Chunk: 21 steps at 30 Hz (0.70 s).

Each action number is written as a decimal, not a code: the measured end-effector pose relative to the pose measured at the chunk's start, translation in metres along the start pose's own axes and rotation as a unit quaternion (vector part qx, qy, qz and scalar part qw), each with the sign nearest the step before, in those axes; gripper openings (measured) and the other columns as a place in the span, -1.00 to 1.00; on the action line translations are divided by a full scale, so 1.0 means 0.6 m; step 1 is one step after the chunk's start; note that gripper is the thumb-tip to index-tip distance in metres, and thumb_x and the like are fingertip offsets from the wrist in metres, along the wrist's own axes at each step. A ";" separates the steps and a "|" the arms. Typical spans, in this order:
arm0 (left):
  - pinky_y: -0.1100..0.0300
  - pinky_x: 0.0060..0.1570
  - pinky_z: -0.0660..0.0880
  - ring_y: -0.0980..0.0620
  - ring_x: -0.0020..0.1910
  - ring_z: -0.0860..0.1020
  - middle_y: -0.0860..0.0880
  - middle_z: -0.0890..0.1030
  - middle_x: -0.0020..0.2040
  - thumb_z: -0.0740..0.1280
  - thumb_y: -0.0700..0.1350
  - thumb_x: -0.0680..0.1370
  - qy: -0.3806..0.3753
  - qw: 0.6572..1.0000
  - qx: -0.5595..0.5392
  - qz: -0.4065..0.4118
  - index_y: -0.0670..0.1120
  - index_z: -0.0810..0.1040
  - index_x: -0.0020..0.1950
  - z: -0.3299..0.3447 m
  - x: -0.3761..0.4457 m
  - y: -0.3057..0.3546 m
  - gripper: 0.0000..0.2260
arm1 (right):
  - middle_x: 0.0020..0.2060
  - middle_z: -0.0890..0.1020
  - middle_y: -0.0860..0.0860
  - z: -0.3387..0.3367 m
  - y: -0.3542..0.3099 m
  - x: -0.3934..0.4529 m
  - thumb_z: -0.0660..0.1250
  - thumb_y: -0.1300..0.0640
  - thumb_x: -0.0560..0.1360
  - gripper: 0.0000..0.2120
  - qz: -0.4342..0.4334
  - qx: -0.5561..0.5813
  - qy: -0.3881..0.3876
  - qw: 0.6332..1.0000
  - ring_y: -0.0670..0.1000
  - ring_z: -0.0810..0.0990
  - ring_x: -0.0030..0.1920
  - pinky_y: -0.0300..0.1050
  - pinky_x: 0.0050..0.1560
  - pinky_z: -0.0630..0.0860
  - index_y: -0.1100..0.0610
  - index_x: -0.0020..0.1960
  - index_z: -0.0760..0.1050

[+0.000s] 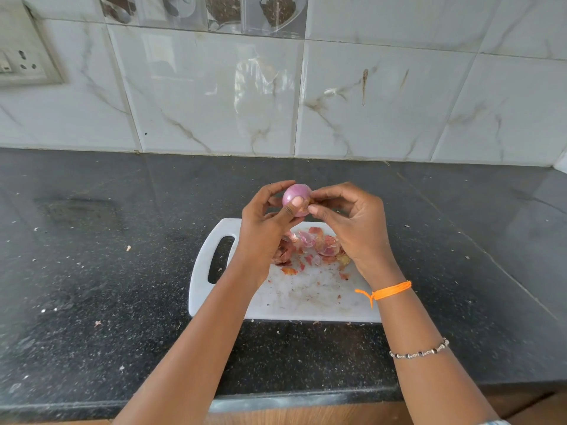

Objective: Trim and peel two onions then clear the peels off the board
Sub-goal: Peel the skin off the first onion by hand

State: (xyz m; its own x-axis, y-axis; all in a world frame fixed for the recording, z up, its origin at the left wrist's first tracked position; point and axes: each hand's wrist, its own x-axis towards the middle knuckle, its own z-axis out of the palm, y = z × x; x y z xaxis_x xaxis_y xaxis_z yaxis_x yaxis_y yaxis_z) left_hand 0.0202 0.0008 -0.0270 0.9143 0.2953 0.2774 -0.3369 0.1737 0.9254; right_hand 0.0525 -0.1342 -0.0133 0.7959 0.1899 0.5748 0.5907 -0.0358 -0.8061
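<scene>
A small purple onion, mostly peeled and glossy, is held above the far edge of the white cutting board. My left hand grips it from the left, thumb pressed on its front. My right hand pinches a scrap of dry skin at the onion's right side. A heap of pink and brown onion peels lies on the board under both hands. No second onion and no knife are in view.
The board lies on a black speckled stone counter with small peel flecks scattered around it. A marble-tiled wall runs behind, with a wall socket at the upper left. The counter's front edge is close to me.
</scene>
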 end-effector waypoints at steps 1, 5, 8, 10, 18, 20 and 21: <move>0.02 0.07 0.58 -0.13 0.02 0.63 -0.11 0.60 -0.03 0.42 -0.19 0.47 -0.001 1.000 0.001 0.000 -0.13 0.57 0.15 -0.001 0.001 -0.001 -0.74 | -0.16 0.66 0.05 -0.001 0.001 0.000 0.47 0.33 0.38 -0.77 0.002 0.009 0.003 1.000 0.01 0.68 -0.12 -0.01 -0.16 0.65 0.00 -0.15 0.62; -0.07 0.10 0.56 -0.15 0.06 0.61 -0.12 0.61 0.04 0.50 -0.10 0.37 -0.007 1.000 0.011 0.007 -0.08 0.57 0.13 -0.002 0.001 -0.002 -0.65 | -0.18 0.65 0.13 -0.005 0.006 0.004 0.40 0.35 0.44 -0.81 0.005 0.046 0.004 0.999 0.08 0.68 -0.14 -0.05 -0.11 0.62 0.06 -0.17 0.61; -0.07 0.11 0.55 -0.13 0.02 0.63 -0.09 0.62 0.05 0.50 -0.10 0.34 -0.006 1.000 0.004 -0.001 -0.08 0.56 0.10 -0.001 0.000 -0.002 -0.65 | -0.15 0.63 0.13 -0.006 0.012 0.005 0.37 0.32 0.48 -0.84 0.010 0.025 -0.011 1.000 0.07 0.68 -0.12 0.03 -0.11 0.63 0.08 -0.15 0.58; -0.04 0.10 0.56 -0.09 -0.03 0.64 -0.07 0.63 0.04 0.51 -0.12 0.35 -0.002 1.000 -0.002 -0.004 -0.08 0.54 0.06 -0.002 0.001 -0.002 -0.68 | -0.16 0.61 0.05 -0.004 0.016 0.004 0.36 0.30 0.49 -0.87 0.005 -0.012 -0.029 0.999 0.01 0.66 -0.11 0.04 -0.13 0.63 0.09 -0.14 0.56; 0.10 -0.01 0.59 -0.09 0.00 0.62 -0.14 0.57 0.07 0.35 -0.22 0.52 0.005 0.999 -0.029 -0.013 -0.14 0.49 0.09 -0.005 0.002 -0.002 -0.84 | -0.18 0.56 -0.06 -0.003 0.013 0.004 0.34 0.33 0.46 -0.89 -0.075 -0.087 -0.065 0.991 -0.15 0.56 -0.13 -0.34 -0.07 0.47 0.15 -0.14 0.55; 0.20 -0.10 0.59 0.03 -0.09 0.63 -0.12 0.55 0.03 0.32 -0.23 0.53 0.009 0.998 -0.062 -0.005 -0.18 0.45 0.09 -0.005 0.001 0.006 -0.85 | -0.15 0.57 -0.02 0.003 0.009 -0.001 0.35 0.33 0.46 -0.92 -0.086 -0.083 -0.088 0.989 -0.15 0.56 -0.09 -0.32 -0.05 0.48 0.18 -0.13 0.58; 0.22 -0.12 0.59 0.10 -0.14 0.63 -0.08 0.55 0.00 0.33 -0.26 0.52 0.013 0.998 -0.054 0.010 -0.16 0.45 0.08 -0.005 0.001 0.009 -0.84 | -0.14 0.56 -0.02 0.007 0.008 -0.004 0.36 0.33 0.46 -0.92 -0.090 -0.082 -0.094 0.988 -0.16 0.56 -0.09 -0.33 -0.06 0.49 0.19 -0.13 0.59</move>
State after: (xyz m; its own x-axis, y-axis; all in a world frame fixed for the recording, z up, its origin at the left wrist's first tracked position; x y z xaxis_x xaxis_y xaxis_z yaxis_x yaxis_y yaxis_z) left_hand 0.0182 0.0049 -0.0226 0.9014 0.3243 0.2868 -0.3781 0.2673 0.8863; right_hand 0.0531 -0.1309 -0.0190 0.6462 0.3858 0.6585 0.7465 -0.1401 -0.6504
